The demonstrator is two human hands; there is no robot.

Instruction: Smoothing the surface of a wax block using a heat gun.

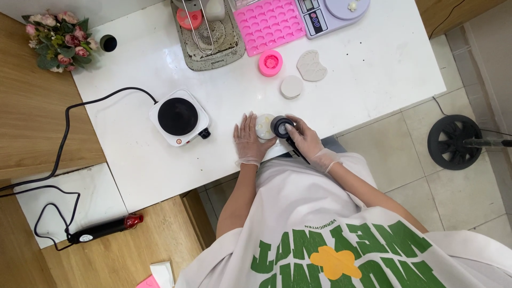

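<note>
The work in hand looks like filling a mould. At the lower middle of the frame, near the front edge of the white worktop (133,154), the gloved left hand (248,140) lies flat with its fingers spread, touching the left side of a small round cream mould (263,126) and steadying it. The gloved right hand (305,137) is closed around the dark handle of a small black pouring pot (281,126), which sits just to the right of the mould, touching or overlapping its rim. Whether anything is flowing from the pot is too small to tell.

I judge the step to be the pour itself or the moment just around it. The next move calls for a slow, controlled tilt of the pot over the mould's opening, with the left hand holding the mould firmly so it does not slide.

To the left of the hands stands a white hot plate (178,117) with a black disc. Higher up, toward the top middle of the frame, lie a pink round mould (270,63), a pink tray mould (269,24), a pale round disc (292,86) and a scale (330,13). A heat gun (104,229) lies at the lower left.
</note>
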